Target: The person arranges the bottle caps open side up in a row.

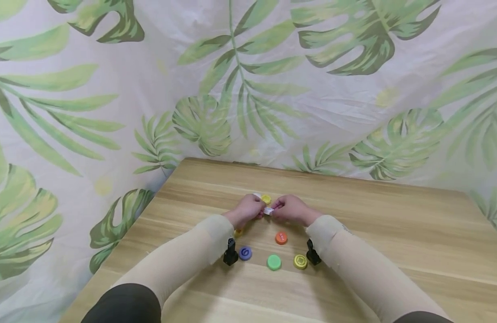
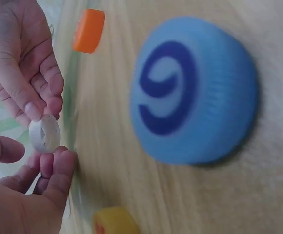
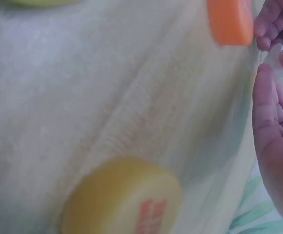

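Note:
A white bottle cap (image 2: 45,133) is held up between the two hands. My right hand (image 1: 290,209) pinches it, the thumb lying on its rim in the left wrist view. My left hand (image 1: 248,208) has its fingertips right at the cap's opposite edge, while its thumb stands apart from it. In the head view the cap shows as a small white patch between the fingertips. Just behind the hands lies a yellow cap (image 1: 266,198), with a white piece (image 1: 257,195) partly hidden by the left hand.
Nearer on the wooden table (image 1: 394,233) lie an orange cap (image 1: 281,237), a blue cap (image 1: 245,253) marked with a dark figure, a green cap (image 1: 274,262) and a yellow cap (image 1: 300,261). Another yellow cap (image 1: 238,233) is partly covered by the left wrist. Leaf-print cloth (image 1: 272,89) hangs behind.

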Motion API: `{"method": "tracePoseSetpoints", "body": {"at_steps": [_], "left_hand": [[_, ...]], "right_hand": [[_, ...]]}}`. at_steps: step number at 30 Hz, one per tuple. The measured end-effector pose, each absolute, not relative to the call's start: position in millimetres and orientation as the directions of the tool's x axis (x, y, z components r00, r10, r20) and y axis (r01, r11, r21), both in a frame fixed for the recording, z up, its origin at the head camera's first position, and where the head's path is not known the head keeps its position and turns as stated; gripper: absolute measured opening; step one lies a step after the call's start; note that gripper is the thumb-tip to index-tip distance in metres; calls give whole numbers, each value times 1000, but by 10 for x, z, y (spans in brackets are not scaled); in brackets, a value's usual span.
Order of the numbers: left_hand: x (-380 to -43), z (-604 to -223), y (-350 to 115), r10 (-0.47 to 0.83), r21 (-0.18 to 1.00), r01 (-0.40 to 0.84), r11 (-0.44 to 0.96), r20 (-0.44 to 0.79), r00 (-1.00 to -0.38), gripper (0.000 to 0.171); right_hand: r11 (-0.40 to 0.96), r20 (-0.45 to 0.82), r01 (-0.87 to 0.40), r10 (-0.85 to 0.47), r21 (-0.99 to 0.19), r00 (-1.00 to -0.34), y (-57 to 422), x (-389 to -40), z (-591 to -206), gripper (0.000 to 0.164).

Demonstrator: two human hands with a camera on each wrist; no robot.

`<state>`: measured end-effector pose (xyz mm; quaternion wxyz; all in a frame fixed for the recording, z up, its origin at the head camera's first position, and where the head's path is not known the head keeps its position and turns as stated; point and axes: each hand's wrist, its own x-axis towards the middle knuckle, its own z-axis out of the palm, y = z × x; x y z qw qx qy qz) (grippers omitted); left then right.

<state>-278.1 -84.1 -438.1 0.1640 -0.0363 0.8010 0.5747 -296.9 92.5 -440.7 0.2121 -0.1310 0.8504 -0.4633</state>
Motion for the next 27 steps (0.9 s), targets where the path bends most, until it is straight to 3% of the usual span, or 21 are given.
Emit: {"method": "tracePoseSetpoints", "body": {"at_steps": [6, 17, 27], "left_hand": [[-2819, -4368, -825, 95, 926, -205, 316, -246, -965, 23], [-2899, -4335, -840, 61, 948, -186, 257, -208, -976, 18], [-2981, -4258, -777, 36, 978, -156, 138, -162, -986, 24]], "right_hand": [[487, -239, 8, -415, -873, -878, 943, -3034, -4397, 15], [380, -209, 56, -373, -923, -904, 909, -3053, -4370, 22], [180, -108, 66, -236, -981, -966, 901, -3160, -4280, 15]]}}
